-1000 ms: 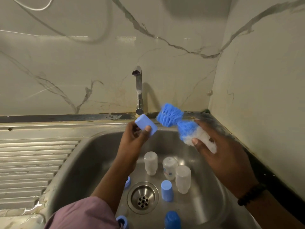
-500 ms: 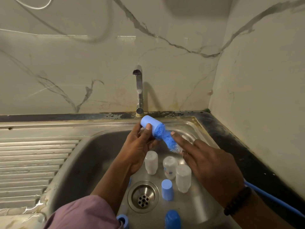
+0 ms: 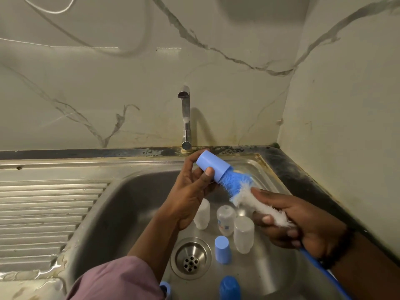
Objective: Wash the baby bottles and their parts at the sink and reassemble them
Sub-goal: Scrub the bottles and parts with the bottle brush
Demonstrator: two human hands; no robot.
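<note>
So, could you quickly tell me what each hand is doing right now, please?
Left hand: holding the light blue cap.
Right hand: gripping the bottle brush.

The right hand has drawn the brush partway out of the blue cap.

Two pale marble-look walls meet in a corner at the right. The back wall carries grey veins running diagonally and a faint horizontal joint line; the side wall is plainer, with one vein crossing its upper part. Soft light leaves a dim shadow near the top of the back wall. A steel tap stands upright at the back edge of a steel sink. Its shadow falls on the wall just to its right. A ribbed draining board stretches to the left, wet near its front edge. A dark, worn strip runs along the back edge and down the right side.
</note>
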